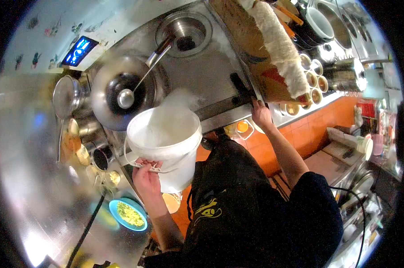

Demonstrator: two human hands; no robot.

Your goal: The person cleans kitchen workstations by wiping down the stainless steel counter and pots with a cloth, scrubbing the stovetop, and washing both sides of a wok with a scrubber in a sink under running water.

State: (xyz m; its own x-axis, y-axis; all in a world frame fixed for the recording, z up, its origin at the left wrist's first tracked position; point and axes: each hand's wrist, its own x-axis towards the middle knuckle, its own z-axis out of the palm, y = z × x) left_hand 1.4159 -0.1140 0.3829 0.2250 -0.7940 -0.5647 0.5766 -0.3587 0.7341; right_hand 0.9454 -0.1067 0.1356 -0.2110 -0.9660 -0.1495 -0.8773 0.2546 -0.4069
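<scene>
Grasping the white plastic bucket (173, 152) near the wok (114, 87) is the left hand (147, 179); the right hand (262, 117) meets a black handle (240, 87), its grip not clearly visible.

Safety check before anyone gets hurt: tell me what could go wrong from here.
Only the left hand seems to hold the bucket, so it might tip. The haze above it, probably steam, could scald that hand. The bucket also looks close to the wok and might knock the ladle in it.
</scene>
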